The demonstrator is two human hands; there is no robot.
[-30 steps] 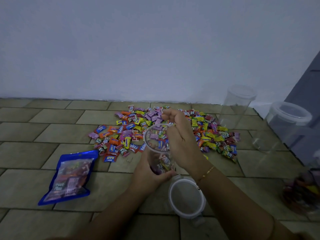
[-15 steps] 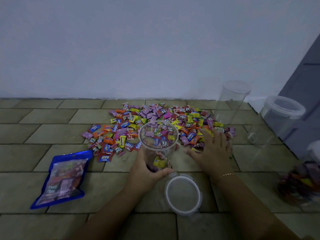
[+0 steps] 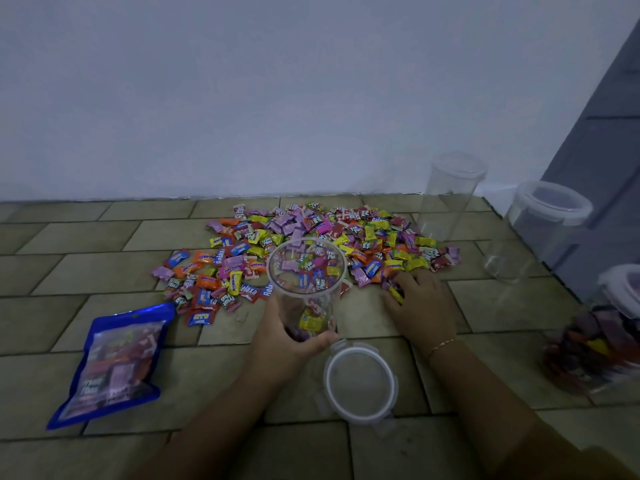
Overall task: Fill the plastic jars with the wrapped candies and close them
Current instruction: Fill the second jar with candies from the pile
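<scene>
A clear plastic jar [image 3: 306, 271] stands open on the tiled floor with a few wrapped candies at its bottom. My left hand [image 3: 284, 337] grips its lower part. A wide pile of colourful wrapped candies [image 3: 311, 244] lies behind it. My right hand [image 3: 420, 306] rests at the pile's near right edge, its fingers curled over a few candies. The jar's white-rimmed lid [image 3: 360, 382] lies flat on the floor just in front of the jar.
A blue candy bag [image 3: 110, 365] lies at the left. Two empty lidded jars [image 3: 450, 195] [image 3: 540, 223] stand at the back right near a grey door. A candy-filled jar [image 3: 599, 344] sits at the right edge. A white wall runs behind the pile.
My right hand has left the jar's mouth and come down on the right edge of the candy pile, where its fingers have drawn in. The left hand keeps holding the jar.
</scene>
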